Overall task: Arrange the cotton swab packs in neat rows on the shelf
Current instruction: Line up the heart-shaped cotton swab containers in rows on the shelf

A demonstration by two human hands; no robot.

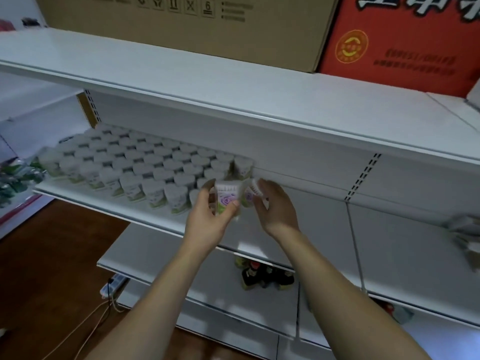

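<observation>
A white metal shelving unit [311, 141] fills the view, its upper board running across above both hands. On that top board, up and left of the grip, stands a large brown cardboard box [187, 24], and touching its right side a red box [405, 45] with a round yellow emblem. The middle shelf [319, 203] lies directly under the hands; its bare stretch runs away to the right of the grip. To the left of the grip, and reaching right up to it, the rows of cotton swab packs [135, 165] stand upright in close diagonal lines, white with green at the foot. Below the grip, on a lower board, sits a small cluster of dark bottles [265, 276]. Down and left of the hands a white power strip [114, 283] lies on the brown floor with cables trailing from it.

The left hand [210, 216] has thumb and fingers curled around a cotton swab pack [227, 197] printed with a purple rose, holding it upright just at the right-hand end of the front rows. The right hand [275, 203], just beside it, has its fingers closed on a second pack [250, 193], which is tilted and partly hidden behind the first; the two packs look to be touching
</observation>
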